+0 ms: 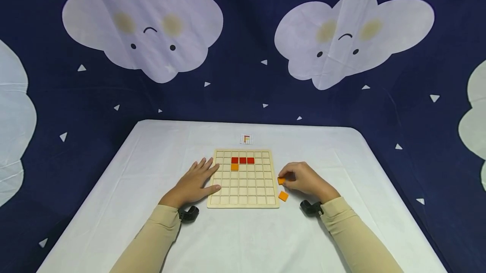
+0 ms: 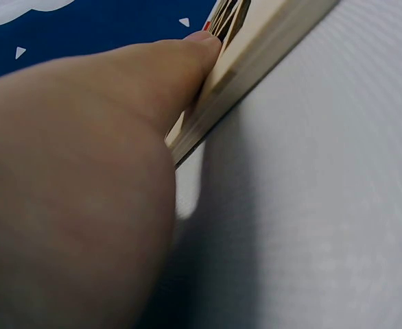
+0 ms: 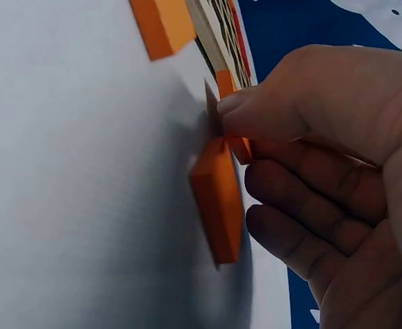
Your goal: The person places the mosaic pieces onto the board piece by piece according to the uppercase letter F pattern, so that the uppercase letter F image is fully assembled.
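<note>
A wooden grid board [image 1: 243, 197] lies on the table. Three red tiles [image 1: 243, 160] sit in a row on it, with an orange tile [image 1: 234, 167] under the leftmost red one. My left hand [image 1: 193, 183], fingers spread, rests at the board's left edge; its thumb [image 2: 187, 65] lies over the rim. To the right of the board, my right hand [image 1: 305, 179] pinches an orange square tile [image 3: 242, 149] between thumb and fingers. Another loose orange tile [image 1: 283, 196] lies nearer me. In the right wrist view, a further orange tile [image 3: 218, 202] shows close to the fingertips.
A small printed pattern card [image 1: 246, 139] lies beyond the board's far edge. White cloth [image 1: 243, 239] covers the table. Behind it hangs a dark blue cloth [image 1: 243, 95] with clouds and small triangles. Each wrist wears a black camera [image 1: 311, 208].
</note>
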A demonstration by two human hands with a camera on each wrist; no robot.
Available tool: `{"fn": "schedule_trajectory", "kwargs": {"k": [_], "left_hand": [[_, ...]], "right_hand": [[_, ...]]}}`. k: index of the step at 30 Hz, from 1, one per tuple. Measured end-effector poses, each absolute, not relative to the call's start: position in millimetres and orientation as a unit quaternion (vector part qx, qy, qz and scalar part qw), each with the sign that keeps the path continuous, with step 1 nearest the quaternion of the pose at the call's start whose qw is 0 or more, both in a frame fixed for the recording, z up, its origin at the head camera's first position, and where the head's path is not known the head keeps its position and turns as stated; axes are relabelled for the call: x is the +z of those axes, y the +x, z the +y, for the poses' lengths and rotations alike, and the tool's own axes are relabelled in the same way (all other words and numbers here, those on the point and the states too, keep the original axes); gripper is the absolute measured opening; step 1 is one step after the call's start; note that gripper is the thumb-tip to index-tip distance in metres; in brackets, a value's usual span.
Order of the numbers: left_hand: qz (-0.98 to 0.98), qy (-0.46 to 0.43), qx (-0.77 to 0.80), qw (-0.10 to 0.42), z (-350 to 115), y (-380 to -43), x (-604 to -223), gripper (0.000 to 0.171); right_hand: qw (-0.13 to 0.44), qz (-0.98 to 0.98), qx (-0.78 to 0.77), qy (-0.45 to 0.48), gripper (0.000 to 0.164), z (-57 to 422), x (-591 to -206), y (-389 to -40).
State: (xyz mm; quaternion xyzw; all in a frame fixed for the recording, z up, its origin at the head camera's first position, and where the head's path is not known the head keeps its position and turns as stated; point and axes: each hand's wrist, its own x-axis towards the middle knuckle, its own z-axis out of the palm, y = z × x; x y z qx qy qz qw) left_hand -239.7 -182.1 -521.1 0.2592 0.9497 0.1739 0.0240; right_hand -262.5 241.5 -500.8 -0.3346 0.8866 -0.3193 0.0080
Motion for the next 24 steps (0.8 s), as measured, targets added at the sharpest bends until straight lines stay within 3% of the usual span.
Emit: {"fn": "schedule_trajectory", "kwargs": {"k": [12, 24], "left_hand": [[0.949, 0.261, 0.176, 0.019, -181.5, -239.3, -520.7, 0.085], [0.948, 0.262, 0.179, 0.019, -181.9, -239.5, -520.4, 0.084]], "right_hand": [[-0.014, 0.908, -0.317, -0.273, 0.024, 225.9, -492.1, -272.8], [-0.036, 0.901, -0.319, -0.292, 0.021, 187.0, -488.9, -281.2]]}}
